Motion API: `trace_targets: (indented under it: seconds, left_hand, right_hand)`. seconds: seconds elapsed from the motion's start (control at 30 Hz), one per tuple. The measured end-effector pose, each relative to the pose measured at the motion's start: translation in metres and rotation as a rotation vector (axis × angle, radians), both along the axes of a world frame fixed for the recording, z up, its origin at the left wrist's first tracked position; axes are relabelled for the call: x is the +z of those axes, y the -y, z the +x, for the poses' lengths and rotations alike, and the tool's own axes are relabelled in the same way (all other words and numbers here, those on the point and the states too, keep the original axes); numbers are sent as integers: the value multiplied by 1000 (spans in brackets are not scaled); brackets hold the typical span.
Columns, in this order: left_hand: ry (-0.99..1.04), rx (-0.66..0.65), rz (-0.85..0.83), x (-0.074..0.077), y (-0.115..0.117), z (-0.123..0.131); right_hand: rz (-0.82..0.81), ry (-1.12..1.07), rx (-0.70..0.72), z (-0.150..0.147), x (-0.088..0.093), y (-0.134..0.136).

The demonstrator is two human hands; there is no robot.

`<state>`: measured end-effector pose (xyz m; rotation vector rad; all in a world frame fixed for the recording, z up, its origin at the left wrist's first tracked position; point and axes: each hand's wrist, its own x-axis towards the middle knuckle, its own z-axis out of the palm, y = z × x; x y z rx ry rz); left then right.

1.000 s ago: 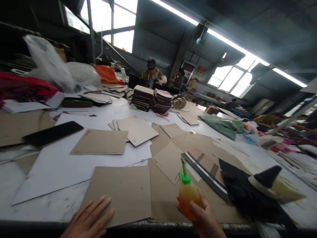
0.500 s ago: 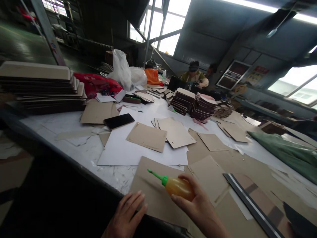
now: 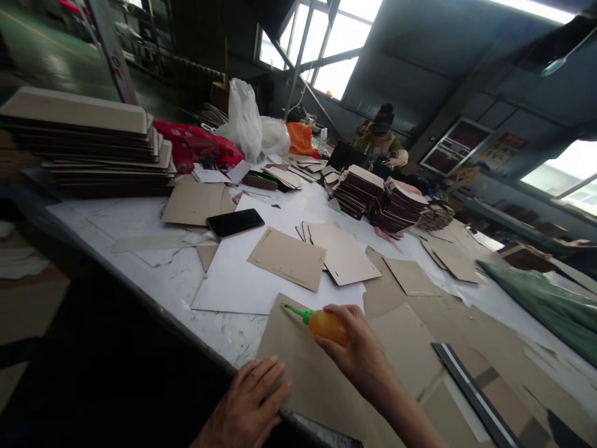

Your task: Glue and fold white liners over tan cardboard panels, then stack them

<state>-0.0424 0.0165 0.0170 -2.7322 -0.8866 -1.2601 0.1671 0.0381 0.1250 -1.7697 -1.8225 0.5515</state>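
My right hand (image 3: 357,348) is wrapped round a squeeze bottle (image 3: 328,328) of amber liquid, likely glue, with a green nozzle. The bottle is tipped on its side, and its nozzle tip is at the far left corner of a grey-brown cardboard sheet (image 3: 303,367) at the table's near edge. Resting on that sheet's left edge is my left hand (image 3: 254,398), fingers stretched out and holding nothing. Beyond the bottle a smaller cardboard piece (image 3: 286,258) with shiny streaks along its edges lies on white paper (image 3: 224,280).
A phone (image 3: 236,222) lies behind the white paper. Tall stacks of boards (image 3: 93,149) stand at the left, with more stacks (image 3: 359,190) at the back. Plastic bags (image 3: 245,124) and a green cloth (image 3: 541,305) lie farther off. A person (image 3: 381,146) sits across the table.
My right hand has brought the bottle forward and left, so its nozzle is now at the sheet's far corner. My left hand stays at the sheet's edge. The view has shifted slightly.
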Motion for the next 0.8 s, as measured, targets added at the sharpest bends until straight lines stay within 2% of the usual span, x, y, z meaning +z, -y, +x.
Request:
trace_targets:
  seconds: [0.1,0.23,0.43,0.63,0.8]
  left_hand:
    - [42,21,-25,-2,1,2]
    - [-8,29,-118,5,4,3]
    - [-37,48,-36,6,4,4]
    - [-110,134,-21,-2,9,4]
    - [-137,187,0,-5,13,8]
  right_hand:
    - [-10,56,4,-3,0,-5]
    - [-37,102,24,-4,5,-6]
    - [-110,133,79,-3,18,-7]
    - [-61,161,49,-4,13,-17]
    - [-118,165,79,-5,17,-12]
